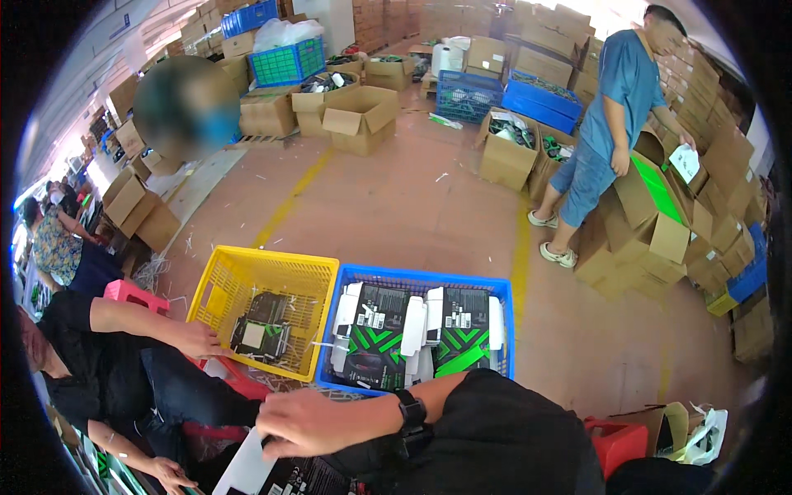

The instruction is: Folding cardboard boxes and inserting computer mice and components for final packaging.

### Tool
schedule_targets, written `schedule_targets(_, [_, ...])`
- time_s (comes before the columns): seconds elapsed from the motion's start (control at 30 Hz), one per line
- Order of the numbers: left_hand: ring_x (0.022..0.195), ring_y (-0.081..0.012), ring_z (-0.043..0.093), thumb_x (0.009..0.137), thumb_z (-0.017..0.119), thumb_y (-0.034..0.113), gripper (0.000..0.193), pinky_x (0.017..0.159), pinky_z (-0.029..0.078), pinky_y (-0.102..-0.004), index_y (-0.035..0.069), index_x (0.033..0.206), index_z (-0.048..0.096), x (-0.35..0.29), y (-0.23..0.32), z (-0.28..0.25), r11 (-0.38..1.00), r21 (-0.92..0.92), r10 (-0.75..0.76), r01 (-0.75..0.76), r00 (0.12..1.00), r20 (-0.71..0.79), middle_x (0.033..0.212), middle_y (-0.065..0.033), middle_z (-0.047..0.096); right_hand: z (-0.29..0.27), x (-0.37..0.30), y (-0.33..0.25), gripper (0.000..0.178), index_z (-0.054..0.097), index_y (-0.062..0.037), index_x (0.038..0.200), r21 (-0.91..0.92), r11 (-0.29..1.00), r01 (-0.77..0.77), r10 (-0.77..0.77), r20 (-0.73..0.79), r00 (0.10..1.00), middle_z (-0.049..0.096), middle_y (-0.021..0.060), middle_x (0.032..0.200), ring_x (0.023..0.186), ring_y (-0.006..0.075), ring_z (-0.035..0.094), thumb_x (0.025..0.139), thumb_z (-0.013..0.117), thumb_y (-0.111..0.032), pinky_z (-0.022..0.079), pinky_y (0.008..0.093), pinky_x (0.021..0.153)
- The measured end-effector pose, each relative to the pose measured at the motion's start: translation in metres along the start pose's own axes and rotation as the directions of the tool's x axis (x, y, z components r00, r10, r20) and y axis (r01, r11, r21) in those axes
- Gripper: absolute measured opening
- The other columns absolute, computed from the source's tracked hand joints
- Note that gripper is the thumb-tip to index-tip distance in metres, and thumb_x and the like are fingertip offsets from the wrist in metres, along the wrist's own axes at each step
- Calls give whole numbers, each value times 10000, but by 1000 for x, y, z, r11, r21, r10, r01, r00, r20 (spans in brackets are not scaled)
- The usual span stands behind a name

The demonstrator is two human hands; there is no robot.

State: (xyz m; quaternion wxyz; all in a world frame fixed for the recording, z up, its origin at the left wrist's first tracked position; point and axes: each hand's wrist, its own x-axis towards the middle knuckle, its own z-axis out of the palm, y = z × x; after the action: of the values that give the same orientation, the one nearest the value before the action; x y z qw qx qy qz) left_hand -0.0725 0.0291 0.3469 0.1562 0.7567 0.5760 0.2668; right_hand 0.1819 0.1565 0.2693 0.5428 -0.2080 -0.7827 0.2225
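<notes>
My right hand [299, 422], a black watch [412, 417] on its wrist, reaches leftward at the lower edge with its fingers curled and pressed together. A small dark thing shows at the fingertips, too small to name. Just under them lies a carton piece with a white panel [246, 467] and a black printed part [304, 478], cut off by the frame. My left hand is out of sight. Beyond my forearm, a blue crate [423, 271] holds two stacks of flat black cartons [379, 318] with green chevrons and white flaps.
Left of it, a yellow crate [216, 276] contains dark flat pieces [266, 318]. A co-worker in black [107, 355] reaches a hand [202, 340] to its rim. Another person [615, 91] stands at right by cardboard boxes [652, 194]. Behind me at right is a red stool [617, 445].
</notes>
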Motion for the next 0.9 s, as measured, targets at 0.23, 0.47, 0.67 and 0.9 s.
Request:
schedule_targets(0.23, [991, -326, 639, 862, 739, 118, 444, 895, 478, -424, -21, 1262, 603, 11, 4, 21, 993, -41, -107, 112, 988, 108, 1095, -199, 677, 15, 1, 4, 236, 544, -67, 929, 59, 998, -37, 30, 114, 993, 525, 82, 859, 849, 292, 572, 889, 707, -232, 490, 413, 670])
schedule_targets(0.47, [1014, -218, 603, 907, 711, 38, 421, 880, 492, -347, -36, 1297, 570, 19, -21, 21, 965, -178, -197, 194, 980, -2, 1184, -154, 642, 31, 18, -15, 251, 548, -33, 1080, 346, 938, 7, -90, 225, 970, 545, 157, 969, 972, 369, 568, 882, 679, -116, 482, 447, 799])
schedule_targets(0.67, [983, -367, 633, 960, 660, 186, 331, 876, 505, -452, -33, 1208, 641, 24, -21, 7, 771, 629, 210, -100, 972, -103, 1175, -224, 653, 38, 18, -23, 196, 650, -61, 967, 374, 920, 118, -190, 162, 968, 593, 141, 818, 816, 371, 581, 976, 620, -254, 467, 471, 725])
schedule_targets(0.9, [932, -361, 640, 954, 670, 207, 346, 846, 509, -452, -34, 1201, 644, 1, -21, -4, 987, 92, 141, -134, 987, -76, 1134, -218, 663, 38, 24, -27, 186, 652, -86, 915, 239, 915, 324, -359, 120, 925, 565, 101, 776, 735, 313, 584, 966, 635, -264, 468, 429, 641])
